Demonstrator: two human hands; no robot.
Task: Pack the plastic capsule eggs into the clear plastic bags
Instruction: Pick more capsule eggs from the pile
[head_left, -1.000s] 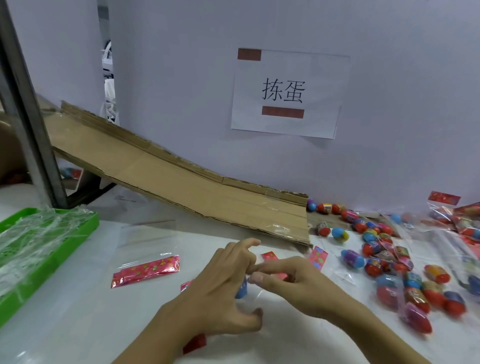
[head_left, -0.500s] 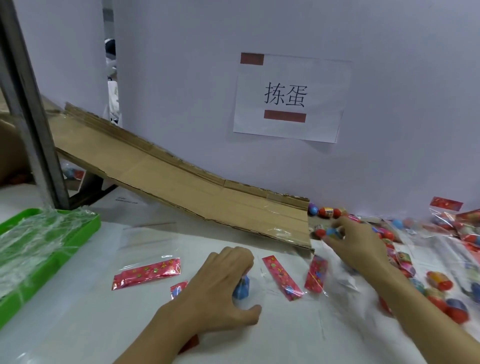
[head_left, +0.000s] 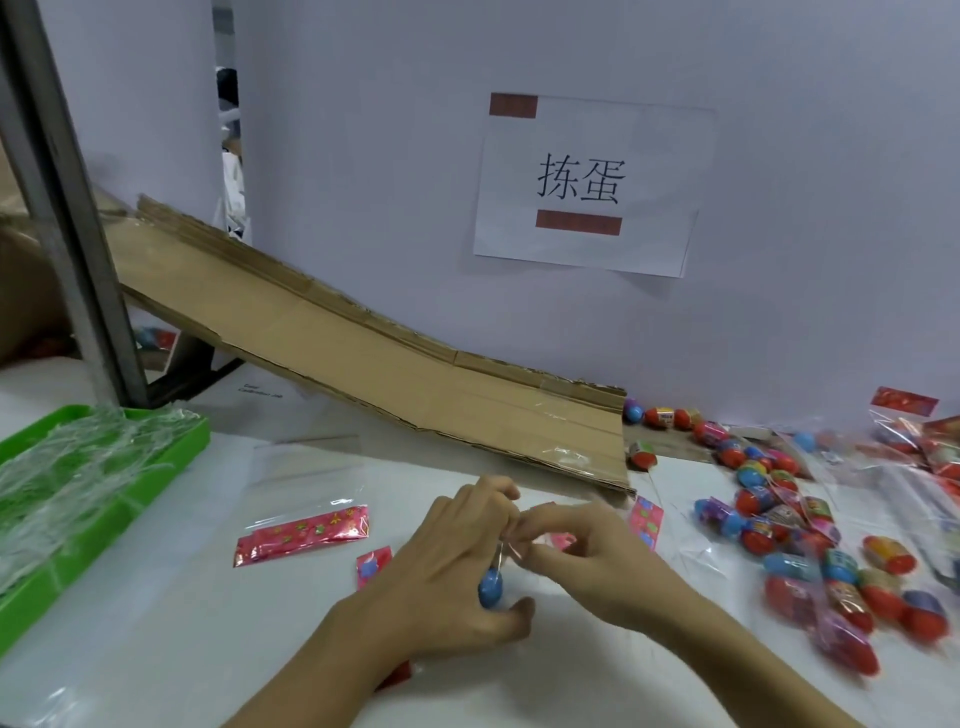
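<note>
Right hand back at left hand, blue egg half hidden

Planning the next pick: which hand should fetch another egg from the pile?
Right. The loose eggs lie on the right hand's side. The left hand is over the bag with the blue egg, so it seems better kept steadying that.

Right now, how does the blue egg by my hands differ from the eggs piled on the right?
The blue egg lies alone under the left hand; the egg pile is untouched. The blue egg shows one colour; the pile mixes red, blue and pink, some of it already bagged. Both rest on the white table.
</note>
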